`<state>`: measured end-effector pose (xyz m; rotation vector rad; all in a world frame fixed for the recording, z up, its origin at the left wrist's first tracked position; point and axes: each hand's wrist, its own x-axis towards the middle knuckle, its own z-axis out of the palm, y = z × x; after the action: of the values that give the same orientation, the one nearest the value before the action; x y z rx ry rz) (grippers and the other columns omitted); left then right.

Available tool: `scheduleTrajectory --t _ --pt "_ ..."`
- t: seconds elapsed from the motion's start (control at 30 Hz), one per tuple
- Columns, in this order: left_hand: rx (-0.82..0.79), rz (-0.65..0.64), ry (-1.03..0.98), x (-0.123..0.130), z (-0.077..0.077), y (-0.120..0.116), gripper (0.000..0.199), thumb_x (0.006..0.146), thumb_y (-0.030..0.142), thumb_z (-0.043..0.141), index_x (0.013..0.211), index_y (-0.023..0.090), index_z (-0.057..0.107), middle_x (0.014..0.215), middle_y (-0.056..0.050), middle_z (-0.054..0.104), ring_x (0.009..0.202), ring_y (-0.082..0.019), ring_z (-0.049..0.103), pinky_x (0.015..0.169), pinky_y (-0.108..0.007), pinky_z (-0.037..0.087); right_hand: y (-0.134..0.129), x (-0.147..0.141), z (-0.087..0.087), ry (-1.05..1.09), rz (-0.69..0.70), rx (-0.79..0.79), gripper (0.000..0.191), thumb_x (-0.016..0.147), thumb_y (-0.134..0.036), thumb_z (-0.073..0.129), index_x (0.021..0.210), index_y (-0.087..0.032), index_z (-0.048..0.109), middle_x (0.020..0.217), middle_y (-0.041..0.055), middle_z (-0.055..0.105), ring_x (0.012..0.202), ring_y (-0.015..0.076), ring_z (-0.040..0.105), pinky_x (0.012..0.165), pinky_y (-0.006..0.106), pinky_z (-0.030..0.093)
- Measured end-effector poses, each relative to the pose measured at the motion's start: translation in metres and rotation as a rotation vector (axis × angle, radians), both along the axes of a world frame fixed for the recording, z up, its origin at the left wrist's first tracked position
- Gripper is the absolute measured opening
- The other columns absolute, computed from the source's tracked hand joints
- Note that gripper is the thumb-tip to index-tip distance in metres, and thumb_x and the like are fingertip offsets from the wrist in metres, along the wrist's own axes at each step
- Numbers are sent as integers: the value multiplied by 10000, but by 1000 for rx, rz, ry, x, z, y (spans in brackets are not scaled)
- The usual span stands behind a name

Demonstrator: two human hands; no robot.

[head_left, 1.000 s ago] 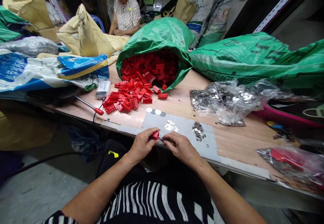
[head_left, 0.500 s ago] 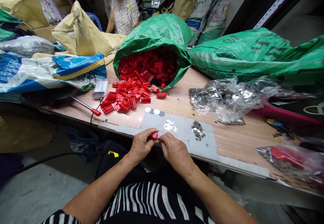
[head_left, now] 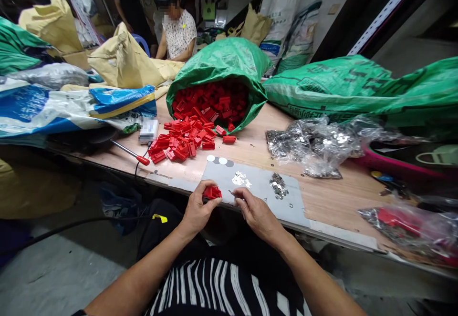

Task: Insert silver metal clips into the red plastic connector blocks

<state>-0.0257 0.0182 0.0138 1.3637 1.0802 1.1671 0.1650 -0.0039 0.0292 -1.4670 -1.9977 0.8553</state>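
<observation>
So the little red plastic piece [head_left: 212, 192] is up in the left hand [head_left: 200, 206], just off the front edge of the table. It's tucked between the thumb and the curled fingers, thumb along the near lower side, index finger over the top, with the end facing the other hand sticking out past the fingertips. That grip is closed snug around it. Fine detail on the piece is too small for me to make out.

Right hand [head_left: 255, 212] is just beside it with a small gap between, thumb and fingers pinched together on a thin dark tool [head_left: 232, 193]. Only the tip pokes out, pointing at the red piece but not touching it; can't tell what the rest looks like, the fingers cover it.

Right behind the hands there's a gray mat [head_left: 263, 175] with a small bunch of shiny metal bits [head_left: 239, 178] and, further right, a darker metal heap [head_left: 278, 186]. Past the mat to the left is a loose pile of red pieces [head_left: 181, 142] spilling out of a green sack [head_left: 229, 56] lying on its side. Crinkly clear bags of metal parts [head_left: 315, 144] sit over on the right of the table [head_left: 338, 200].
</observation>
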Motion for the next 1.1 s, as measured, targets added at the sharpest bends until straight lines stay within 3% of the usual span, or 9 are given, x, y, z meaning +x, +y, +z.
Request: scheduleTrajectory --t 0.07,0.17,0.3,0.5,0.73,0.93,1.1 --pt "-159 -27 -268 0 6 -3 224 773 209 665 984 215 592 893 7 641 811 -122 597 801 -245 435 -3 0 7 89 69 -76 260 977 -290 324 1199 -232 446 823 7 629 670 138 554 680 281 433" --pt "-427 -141 -648 0 14 -6 101 821 240 630 790 172 563 832 -17 675 835 -138 645 831 -263 454 -7 -4 15 197 165 -112 365 983 -324 335 1334 -231 368 763 -11 602 658 122 527 671 254 419" --pt "-630 -185 -885 -1 19 -10 116 833 198 616 742 139 576 807 -51 708 813 -158 681 829 -278 488 -8 -8 19 229 203 -104 420 976 -341 372 1376 -212 375 685 -31 555 647 116 511 679 246 410" --pt "-817 -114 -964 3 21 -16 191 901 185 506 851 71 651 838 -103 727 778 -180 698 866 -339 516 -6 -8 20 249 194 -96 390 963 -353 418 1323 -209 452 652 -43 533 617 105 501 637 228 401" --pt "-874 -102 -1013 6 23 -17 250 917 181 474 825 47 663 807 -120 733 766 -198 710 925 -389 503 -7 -7 22 183 177 -38 370 962 -360 413 1292 -207 484 640 -36 564 593 114 528 617 226 424" --pt "-898 -75 -1018 6 27 -16 278 927 201 460 836 36 665 809 -131 738 790 -210 715 905 -377 518 -10 -11 22 -50 125 130 383 965 -347 380 1316 -221 469 1058 66 684 857 189 637 757 294 462" --pt "-923 -41 -1021 7 30 -17 283 934 203 446 841 45 660 811 -125 740 781 -198 714 903 -366 520 -9 -14 16 -194 107 299 375 965 -323 389 1317 -230 477 1130 71 679 736 178 612 711 312 443"
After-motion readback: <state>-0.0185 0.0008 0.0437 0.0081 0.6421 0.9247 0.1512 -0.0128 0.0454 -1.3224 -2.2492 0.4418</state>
